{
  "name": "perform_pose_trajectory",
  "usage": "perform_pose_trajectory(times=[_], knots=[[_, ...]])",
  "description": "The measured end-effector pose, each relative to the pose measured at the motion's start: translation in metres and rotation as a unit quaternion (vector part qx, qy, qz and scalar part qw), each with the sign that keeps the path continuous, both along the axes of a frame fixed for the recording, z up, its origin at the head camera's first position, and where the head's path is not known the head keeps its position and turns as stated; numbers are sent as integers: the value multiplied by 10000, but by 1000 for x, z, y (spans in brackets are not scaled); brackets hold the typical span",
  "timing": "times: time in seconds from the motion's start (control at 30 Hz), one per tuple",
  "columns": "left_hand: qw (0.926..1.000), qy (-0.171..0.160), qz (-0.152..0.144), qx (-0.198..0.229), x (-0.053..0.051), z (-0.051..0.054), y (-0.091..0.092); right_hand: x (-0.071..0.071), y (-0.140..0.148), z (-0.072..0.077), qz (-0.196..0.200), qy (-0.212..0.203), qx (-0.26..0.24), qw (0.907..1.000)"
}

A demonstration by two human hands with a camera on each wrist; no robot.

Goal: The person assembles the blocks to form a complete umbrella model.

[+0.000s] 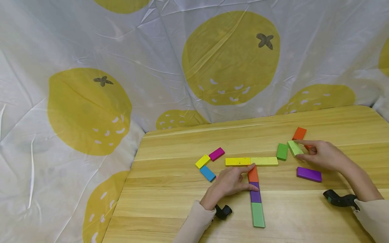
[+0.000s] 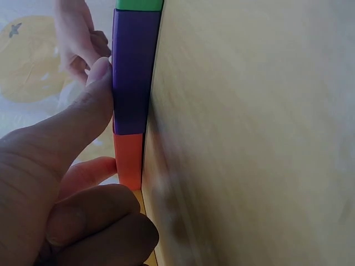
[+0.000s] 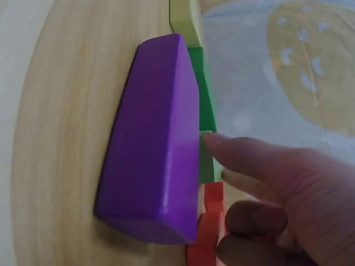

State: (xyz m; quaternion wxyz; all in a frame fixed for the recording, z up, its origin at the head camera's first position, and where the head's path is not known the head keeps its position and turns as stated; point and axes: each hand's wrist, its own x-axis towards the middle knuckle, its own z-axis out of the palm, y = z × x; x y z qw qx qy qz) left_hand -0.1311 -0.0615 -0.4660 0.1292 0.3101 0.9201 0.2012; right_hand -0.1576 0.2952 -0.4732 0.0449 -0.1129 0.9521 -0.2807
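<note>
My left hand rests beside an upright line of blocks: an orange block, a purple block and a pale green block. Its index fingertip touches the orange block's upper end, and its thumb lies on the purple one; the other fingers are curled under. Across the line's top lie a yellow block and a pale yellow block, end to end. On the right, my right hand pinches a light green block between thumb and index finger, next to a green block.
An orange block lies behind the right hand, with another partly hidden by its fingers. A larger purple block sits nearer. Magenta, yellow and blue blocks lie at left. A patterned cloth hangs behind the table.
</note>
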Motion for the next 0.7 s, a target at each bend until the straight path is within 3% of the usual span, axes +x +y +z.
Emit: perform_pose_trajectory(times=[0.17, 0.3, 0.5, 0.7], knots=[[10000, 10, 9, -10, 0, -1, -1, -1, -5, 5, -85, 116, 380, 9992], [10000, 41, 13, -32, -1, -1, -2, -2, -10, 5, -62, 208, 386, 9990], [10000, 65, 16, -10, -1, -2, -1, -2, -3, 2, 13, 64, 170, 9998], [10000, 20, 2, 7, 0, -2, -1, -2, 6, -5, -288, 188, -335, 9988]])
